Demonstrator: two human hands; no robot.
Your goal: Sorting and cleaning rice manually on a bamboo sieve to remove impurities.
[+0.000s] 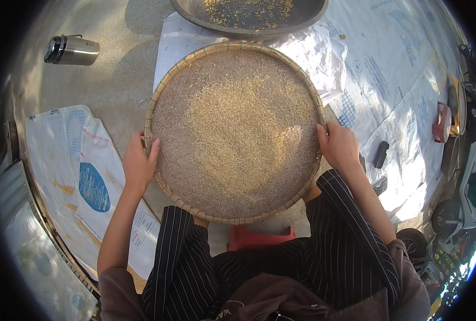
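A round woven bamboo winnowing tray (176, 182) is held out over my knees. Pale yellow grain (238, 134) lies spread across its middle, thinning toward the far side. My left hand (140, 160) grips the left rim, thumb on the inner side and fingers around the outside. On the opposite rim my right hand (340, 145) has the same kind of hold, its thumb over the edge. The undersides of both grips are hidden. Beyond the tray's far rim stands a wide dark basin (248, 33) with scattered grains inside.
A steel flask (73, 50) lies on the concrete at far left. White plastic sacks (61, 155) cover the ground on the left, and sheeting (377, 75) spreads at right, with a small black object (381, 154) on it. A red stool (259, 238) shows beneath me. A motorbike (470, 187) stands at far right.
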